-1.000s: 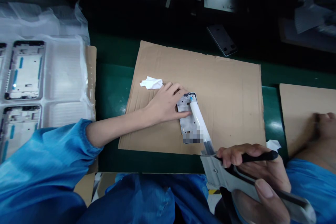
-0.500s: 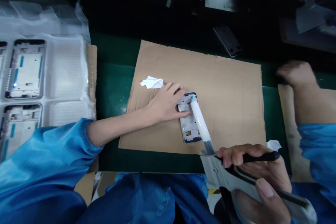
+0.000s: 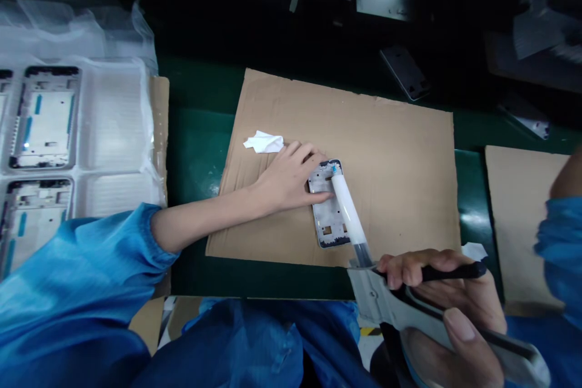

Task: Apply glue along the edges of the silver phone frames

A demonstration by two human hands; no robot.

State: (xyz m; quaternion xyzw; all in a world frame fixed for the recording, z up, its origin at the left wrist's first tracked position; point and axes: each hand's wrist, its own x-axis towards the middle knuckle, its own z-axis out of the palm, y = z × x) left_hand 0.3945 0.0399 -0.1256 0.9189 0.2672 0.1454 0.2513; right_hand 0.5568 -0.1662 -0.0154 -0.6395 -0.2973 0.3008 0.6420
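A silver phone frame [image 3: 328, 216] lies on a brown cardboard sheet [image 3: 391, 151] in the middle of the head view. My left hand [image 3: 287, 179] rests on the frame's left side, fingers pressed flat on it and the thumb laid across it. My right hand [image 3: 448, 315] is closed round the grey handle and black lever of a glue gun [image 3: 409, 306] at the lower right. The gun's white tube [image 3: 348, 212] slants up-left over the frame, its blue tip touching near the frame's top edge.
A crumpled white wipe [image 3: 264, 142] lies on the cardboard by my left hand. A clear plastic tray [image 3: 109, 133] holding more phone frames sits at the left. Another person's blue sleeve [image 3: 561, 242] is over a second cardboard sheet [image 3: 513, 206] at the right. A dark phone part [image 3: 405, 71] lies on the belt behind.
My hands and the glue gun have stayed in place. The other person's hand at the right rose, then drew back out of view. The dark phone part behind has slid right.
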